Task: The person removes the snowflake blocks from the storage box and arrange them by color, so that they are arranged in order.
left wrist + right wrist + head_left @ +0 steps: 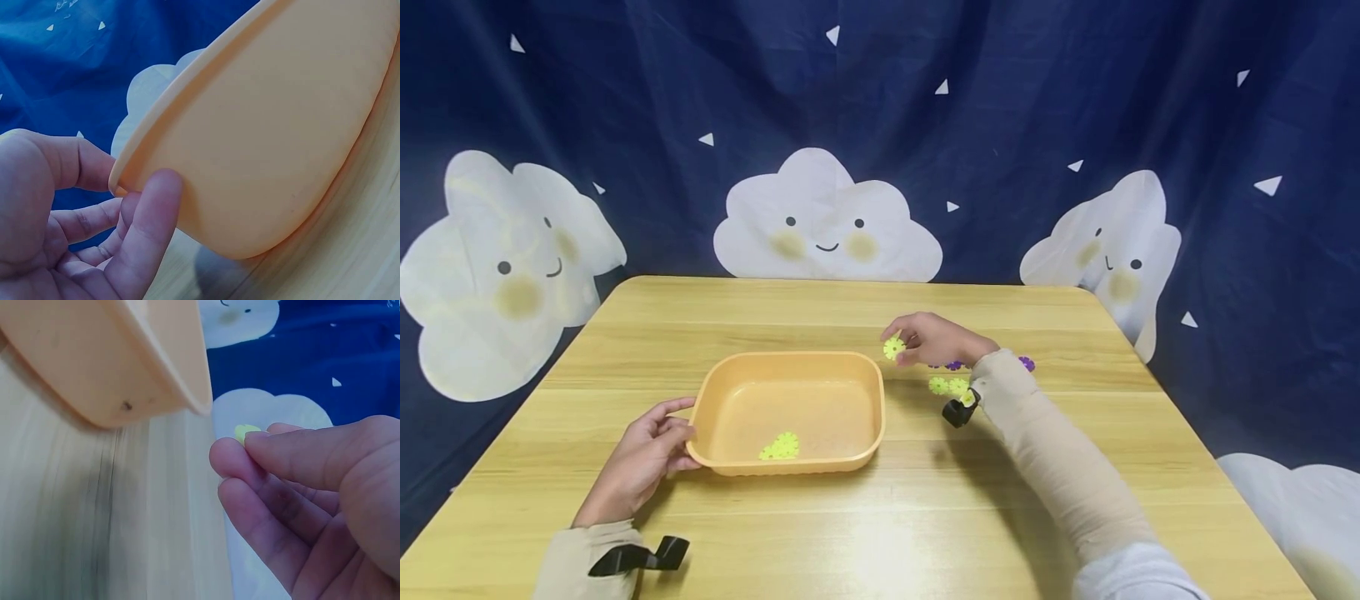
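An orange plastic basin (842, 358) stands on the table, and several yellow notched snowflake discs (782, 447) lie at its near side inside. My left hand (643, 458) holds the basin's left end, thumb on one side of the rim and fingers on the other; the left wrist view shows this grip on the basin wall (262, 125). Just beyond the basin's right end, my right hand (936, 340) pinches one yellow snowflake disc (893, 347) above the table. In the right wrist view only a sliver of that disc (242, 432) shows between thumb and fingertips.
More yellow discs (938, 385) lie on the wooden table (820, 533) below the right forearm. Purple discs (1027, 363) are behind it, partly hidden by the wrist. A dark blue curtain (880, 100) with clouds hangs behind the table.
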A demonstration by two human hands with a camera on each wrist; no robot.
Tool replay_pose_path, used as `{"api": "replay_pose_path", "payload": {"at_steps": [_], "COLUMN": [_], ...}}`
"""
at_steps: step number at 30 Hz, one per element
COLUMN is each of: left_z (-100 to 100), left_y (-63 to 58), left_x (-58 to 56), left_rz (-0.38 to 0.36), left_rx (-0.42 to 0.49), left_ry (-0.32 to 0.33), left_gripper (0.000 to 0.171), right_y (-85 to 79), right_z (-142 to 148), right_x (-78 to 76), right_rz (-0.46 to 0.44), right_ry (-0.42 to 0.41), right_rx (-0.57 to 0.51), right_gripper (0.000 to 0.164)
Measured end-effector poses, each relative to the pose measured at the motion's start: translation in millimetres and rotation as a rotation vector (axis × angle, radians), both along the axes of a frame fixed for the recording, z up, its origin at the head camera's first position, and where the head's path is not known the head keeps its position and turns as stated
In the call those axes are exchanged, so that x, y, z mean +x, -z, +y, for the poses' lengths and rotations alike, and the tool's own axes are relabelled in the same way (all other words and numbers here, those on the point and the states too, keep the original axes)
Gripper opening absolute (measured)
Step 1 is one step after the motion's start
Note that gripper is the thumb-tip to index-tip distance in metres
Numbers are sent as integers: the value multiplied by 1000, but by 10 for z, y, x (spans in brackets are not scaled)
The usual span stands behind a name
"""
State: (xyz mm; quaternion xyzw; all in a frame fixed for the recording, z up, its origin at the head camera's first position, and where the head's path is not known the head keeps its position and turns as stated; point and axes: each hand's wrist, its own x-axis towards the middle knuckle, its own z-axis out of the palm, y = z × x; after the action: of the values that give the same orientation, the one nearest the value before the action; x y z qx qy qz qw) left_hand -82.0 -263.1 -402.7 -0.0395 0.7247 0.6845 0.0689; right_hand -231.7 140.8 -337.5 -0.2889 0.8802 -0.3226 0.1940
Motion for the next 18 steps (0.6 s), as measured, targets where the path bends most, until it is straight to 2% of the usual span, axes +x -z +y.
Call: {"api": "replay_pose_path", "payload": {"at_steps": [6,18], "left_z": [-4,1], "left_y": [-3,14], "left_x": [-2,-8], "left_rz": [-5,-2], "left_rx": [-8,18], "left_ry": [-1,-6], "left_gripper": [46,46], "right_y": [55,199], "right_z": [143,433], "right_x": [-1,2], "right_rz": [-1,-1], "right_ry": [24,6], "right_rx": [-7,-56], "right_gripper": [37,42]}}
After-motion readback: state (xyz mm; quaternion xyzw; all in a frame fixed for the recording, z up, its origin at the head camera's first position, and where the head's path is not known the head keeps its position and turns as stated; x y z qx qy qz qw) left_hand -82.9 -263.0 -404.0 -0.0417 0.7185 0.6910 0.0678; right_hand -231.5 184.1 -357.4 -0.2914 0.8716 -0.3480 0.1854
